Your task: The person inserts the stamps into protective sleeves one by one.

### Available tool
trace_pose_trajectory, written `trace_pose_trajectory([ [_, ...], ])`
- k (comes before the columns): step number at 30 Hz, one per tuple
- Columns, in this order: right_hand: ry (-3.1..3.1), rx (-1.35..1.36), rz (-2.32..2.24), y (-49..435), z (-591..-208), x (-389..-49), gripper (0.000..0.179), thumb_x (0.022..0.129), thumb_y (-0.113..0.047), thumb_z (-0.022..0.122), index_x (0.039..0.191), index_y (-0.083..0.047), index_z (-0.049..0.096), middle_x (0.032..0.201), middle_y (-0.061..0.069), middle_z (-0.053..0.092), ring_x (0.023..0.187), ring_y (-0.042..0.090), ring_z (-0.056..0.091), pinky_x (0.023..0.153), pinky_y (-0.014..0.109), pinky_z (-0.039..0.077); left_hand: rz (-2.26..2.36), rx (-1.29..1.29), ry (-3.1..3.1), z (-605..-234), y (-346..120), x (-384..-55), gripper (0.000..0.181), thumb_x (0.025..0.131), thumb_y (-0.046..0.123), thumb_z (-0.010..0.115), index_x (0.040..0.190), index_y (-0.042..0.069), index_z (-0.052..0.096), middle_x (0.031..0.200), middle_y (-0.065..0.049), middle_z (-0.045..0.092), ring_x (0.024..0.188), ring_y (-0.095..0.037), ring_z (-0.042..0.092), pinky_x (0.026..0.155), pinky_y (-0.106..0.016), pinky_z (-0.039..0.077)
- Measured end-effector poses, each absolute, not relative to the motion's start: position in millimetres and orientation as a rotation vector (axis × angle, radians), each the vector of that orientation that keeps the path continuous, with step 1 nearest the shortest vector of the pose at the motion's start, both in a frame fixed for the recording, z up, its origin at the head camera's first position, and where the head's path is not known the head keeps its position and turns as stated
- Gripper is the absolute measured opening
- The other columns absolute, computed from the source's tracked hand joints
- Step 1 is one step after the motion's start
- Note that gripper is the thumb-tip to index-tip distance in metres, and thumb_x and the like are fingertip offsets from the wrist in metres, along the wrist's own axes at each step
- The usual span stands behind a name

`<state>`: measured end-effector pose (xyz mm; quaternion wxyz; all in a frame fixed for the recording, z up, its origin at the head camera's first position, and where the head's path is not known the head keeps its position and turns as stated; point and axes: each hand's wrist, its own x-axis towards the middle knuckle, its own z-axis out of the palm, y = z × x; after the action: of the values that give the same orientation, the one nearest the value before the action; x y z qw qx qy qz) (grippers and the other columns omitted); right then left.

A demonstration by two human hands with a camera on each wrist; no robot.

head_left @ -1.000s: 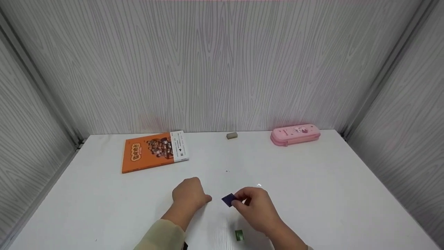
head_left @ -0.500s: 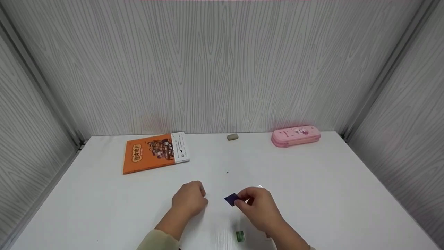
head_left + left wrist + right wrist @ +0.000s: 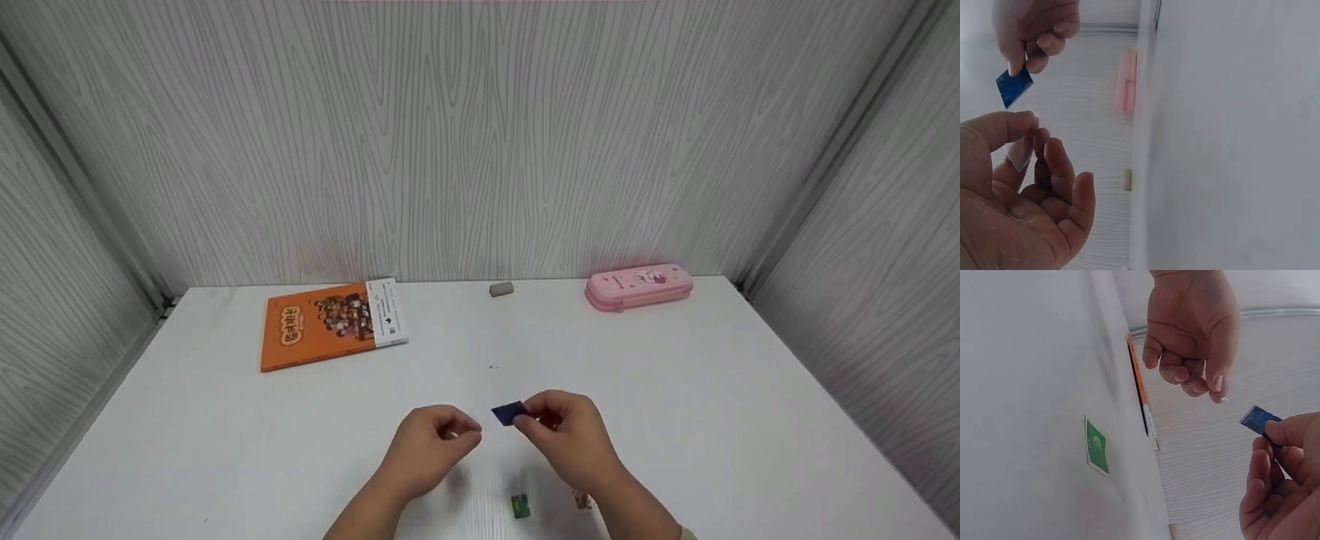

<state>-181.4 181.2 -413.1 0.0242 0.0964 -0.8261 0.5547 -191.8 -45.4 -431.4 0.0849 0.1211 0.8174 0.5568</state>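
My right hand [image 3: 574, 439] pinches a small dark blue stamp [image 3: 509, 413] by one corner, between thumb and forefinger. In the right wrist view, the blue stamp [image 3: 1260, 421] shows a jagged edge. Beside it my left hand [image 3: 431, 450] has thumb and forefinger together on a small clear plastic piece [image 3: 1019, 157], see-through and hard to make out. A short gap lies between the plastic and the blue stamp. Below the hands a green stamp [image 3: 520, 506] lies on the white table [image 3: 225, 435]. A reddish patterned piece [image 3: 582, 499] is partly covered by my right forearm.
An orange book [image 3: 330, 326] lies at the back left of the table. A small greyish-tan block [image 3: 501, 289] sits near the back wall [image 3: 450, 150]. The pink pencil case [image 3: 638, 287] stands at the back right. Panels rise on both sides.
My left hand has come up from the table, turned, and moved right towards the right hand, with the clear plastic in its fingertips. The right hand, still holding the blue stamp, has risen slightly.
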Motion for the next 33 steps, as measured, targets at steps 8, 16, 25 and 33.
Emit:
trace_pose_trajectory([
  [8, -2.417, 0.381, 1.826, 179, -414, -179, 0.005, 0.094, 0.001, 0.076, 0.092, -0.001, 0.073, 0.085, 0.009, 0.069, 0.069, 0.014, 0.055, 0.06, 0.021, 0.046, 1.799, 0.383, 2.406, -434, -39, -183, 0.011, 0.096, 0.02, 0.079, 0.095, 0.01, 0.079, 0.088, 0.002, 0.072, 0.084, -0.018, 0.06, 0.078, -0.035, 0.052],
  [16, -2.237, 0.59, 1.904, 179, -417, -178, 0.009, 0.093, 0.006, 0.072, 0.088, -0.001, 0.069, 0.083, 0.005, 0.066, 0.069, 0.012, 0.056, 0.061, 0.021, 0.047, 1.947, 0.476, 2.409, -436, -33, -181, 0.006, 0.089, 0.011, 0.085, 0.091, 0.009, 0.08, 0.087, 0.002, 0.075, 0.081, -0.016, 0.064, 0.074, -0.028, 0.052],
  [25, -2.195, 0.693, 1.95, 181, -420, -177, 0.008, 0.094, 0.007, 0.071, 0.089, 0.001, 0.069, 0.083, 0.005, 0.065, 0.073, 0.012, 0.058, 0.064, 0.022, 0.048, 1.96, 0.466, 2.41, -436, -33, -179, 0.009, 0.085, 0.01, 0.087, 0.085, 0.01, 0.078, 0.084, 0.001, 0.074, 0.08, -0.015, 0.065, 0.072, -0.027, 0.054],
  [33, -2.262, 0.643, 1.936, 180, -417, -176, 0.007, 0.094, 0.006, 0.071, 0.09, 0.0, 0.07, 0.087, 0.008, 0.068, 0.076, 0.015, 0.061, 0.065, 0.022, 0.05, 1.964, 0.447, 2.426, -434, -33, -179, 0.009, 0.085, 0.01, 0.088, 0.086, 0.01, 0.079, 0.083, 0.002, 0.072, 0.078, -0.015, 0.063, 0.07, -0.026, 0.053],
])
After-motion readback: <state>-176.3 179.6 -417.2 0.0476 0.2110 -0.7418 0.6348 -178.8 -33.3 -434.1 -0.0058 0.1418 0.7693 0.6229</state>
